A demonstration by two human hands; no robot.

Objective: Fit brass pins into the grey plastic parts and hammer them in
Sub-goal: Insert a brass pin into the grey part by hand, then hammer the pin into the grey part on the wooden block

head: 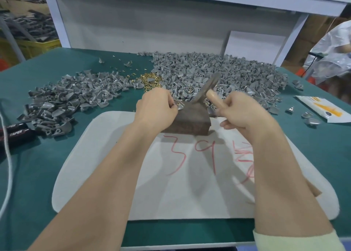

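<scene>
My left hand (156, 110) pinches a grey plastic part (180, 106) with a brass pin in it on the far left corner of a dark metal block (188, 120). My right hand (245, 112) grips the wooden handle of a hammer (206, 89). The hammer's blurred head is raised above the block's far edge. A small heap of brass pins (151, 81) lies behind my left hand. A large pile of grey parts (218, 74) spreads behind the block, and a second pile of grey parts (64, 100) lies to the left.
The block stands on a white mat (190, 184) with red marks, on a green table (38, 174). Two black rolls (15, 133) and a white cord (8, 167) lie at the left edge. A white packet (322, 110) and loose parts lie at right. A white backboard (142, 22) stands behind.
</scene>
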